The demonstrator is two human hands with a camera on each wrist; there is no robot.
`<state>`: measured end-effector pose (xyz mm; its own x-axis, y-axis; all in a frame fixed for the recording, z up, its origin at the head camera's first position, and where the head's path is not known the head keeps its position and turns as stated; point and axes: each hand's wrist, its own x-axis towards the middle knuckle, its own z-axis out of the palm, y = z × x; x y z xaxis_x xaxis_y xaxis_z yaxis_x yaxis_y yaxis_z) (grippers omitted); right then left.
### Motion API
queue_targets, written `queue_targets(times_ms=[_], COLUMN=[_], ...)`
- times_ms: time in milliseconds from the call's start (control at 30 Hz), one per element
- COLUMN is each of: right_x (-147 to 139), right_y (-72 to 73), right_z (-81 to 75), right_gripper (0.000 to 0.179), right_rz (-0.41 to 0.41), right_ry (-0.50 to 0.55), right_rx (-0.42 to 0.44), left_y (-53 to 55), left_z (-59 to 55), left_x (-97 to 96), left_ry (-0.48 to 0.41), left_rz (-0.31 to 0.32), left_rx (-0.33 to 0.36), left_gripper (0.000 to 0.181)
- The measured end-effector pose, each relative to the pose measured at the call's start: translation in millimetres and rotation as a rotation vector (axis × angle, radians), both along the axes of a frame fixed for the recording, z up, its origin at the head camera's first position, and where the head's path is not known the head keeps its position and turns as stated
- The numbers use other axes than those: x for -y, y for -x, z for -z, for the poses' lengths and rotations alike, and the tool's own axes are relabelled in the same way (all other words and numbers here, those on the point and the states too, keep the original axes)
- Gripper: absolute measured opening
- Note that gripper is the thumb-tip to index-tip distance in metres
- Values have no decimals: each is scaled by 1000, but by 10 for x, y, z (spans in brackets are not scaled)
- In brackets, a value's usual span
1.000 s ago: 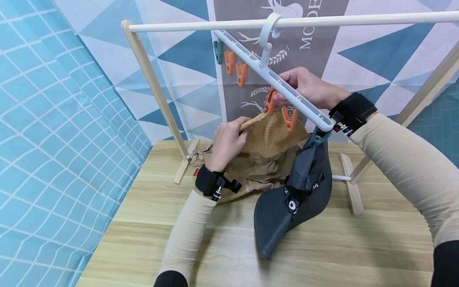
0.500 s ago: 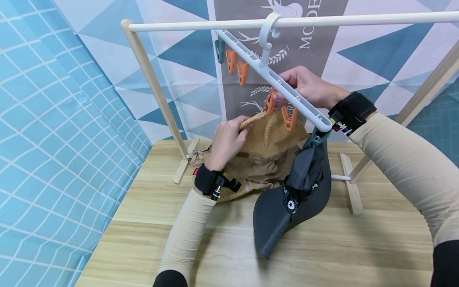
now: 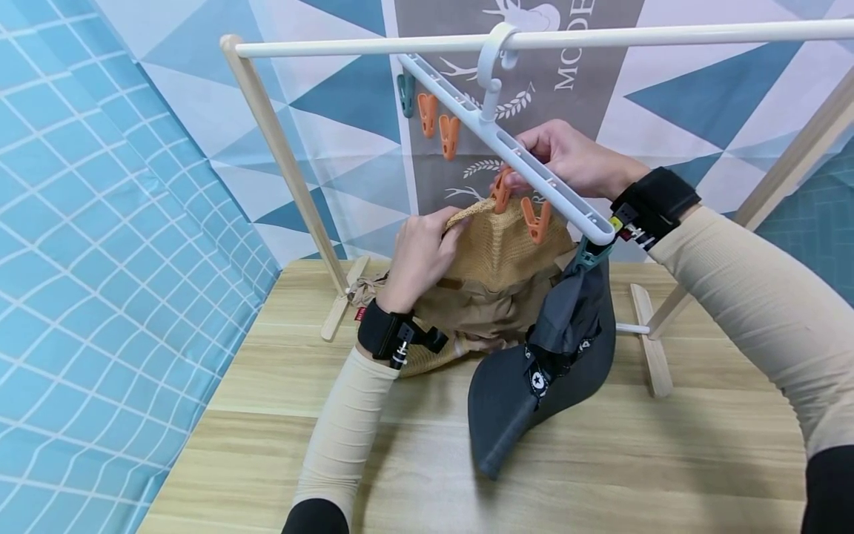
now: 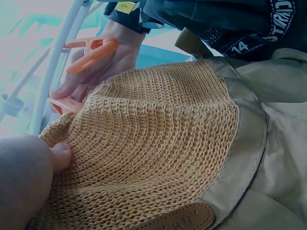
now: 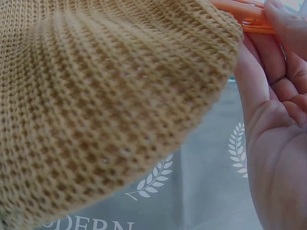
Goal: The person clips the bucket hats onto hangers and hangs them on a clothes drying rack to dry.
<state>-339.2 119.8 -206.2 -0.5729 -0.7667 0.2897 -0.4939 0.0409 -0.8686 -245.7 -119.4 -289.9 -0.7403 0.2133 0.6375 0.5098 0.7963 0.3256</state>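
A tan knitted sun hat (image 3: 497, 252) hangs crumpled behind the rack's bar, its folded fabric reaching the table. My left hand (image 3: 423, 256) pinches its upper edge; in the left wrist view the thumb presses on the knit (image 4: 153, 139). Reaching behind the pale blue hanger (image 3: 517, 157), my right hand (image 3: 577, 159) pinches an orange clothespin (image 3: 501, 193) at that same edge. The right wrist view shows the clothespin (image 5: 247, 12) against the hat's rim; its tips are partly hidden. Beside it, a dark grey cap (image 3: 554, 371) hangs from a green clothespin (image 3: 590, 256).
The hanger hooks over a white rail (image 3: 367, 47) between wooden posts (image 3: 287, 163). Another orange clothespin (image 3: 537, 219) hangs near the cap. Two more orange ones and a green clothespin (image 3: 406, 95) are at the hanger's far end. Below lies the wooden table (image 3: 280, 415).
My left hand has raised the hat's edge slightly, and it now sits higher against the orange clothespin. My right hand has stayed almost in place.
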Motion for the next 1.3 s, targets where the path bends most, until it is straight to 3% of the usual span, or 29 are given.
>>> queue_targets(times_ms=[267, 667, 933, 1300], right_x=[8, -2, 18, -6], right_y=[6, -4, 10, 15], right_z=[-9, -14, 7, 29], right_gripper=[13, 11, 14, 23], right_rz=[18, 52, 8, 60], right_ry=[-39, -63, -51, -87], right_rx=[-47, -39, -25, -53], left_y=[-15, -9, 3, 17], left_z=[-53, -58, -26, 23], left_x=[0, -2, 0, -17], left_ry=[-6, 2, 8, -6], left_rz=[13, 16, 14, 28], left_rx=[-15, -22, -23, -12], left_gripper=[22, 22, 22, 24])
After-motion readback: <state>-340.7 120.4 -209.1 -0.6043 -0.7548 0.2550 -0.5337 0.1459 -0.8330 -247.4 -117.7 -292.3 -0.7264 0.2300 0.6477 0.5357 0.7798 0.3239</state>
